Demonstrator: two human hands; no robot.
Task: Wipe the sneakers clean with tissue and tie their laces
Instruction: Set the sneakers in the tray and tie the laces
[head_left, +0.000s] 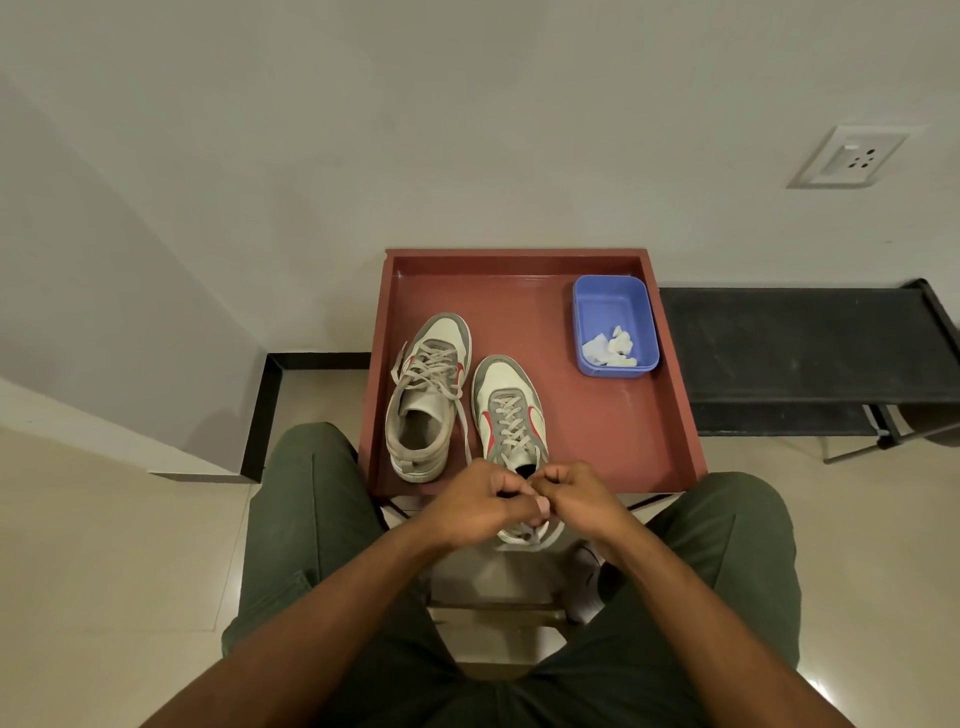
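Observation:
Two grey, white and red sneakers stand on a red-brown tray table (613, 436). The left sneaker (428, 395) has loose, untied laces trailing over its sides. The right sneaker (511, 410) stands nearer to me, with its heel at the table's front edge. My left hand (480, 506) and my right hand (576, 493) meet over its heel end, each pinching a strand of its laces (530, 535). Lace loops hang below my fingers. My hands hide the shoe's opening.
A blue plastic tub (615, 325) with crumpled white tissue (610, 347) sits at the table's back right corner. A black bench (805, 343) stands to the right against the wall. My knees in green trousers flank the table's front.

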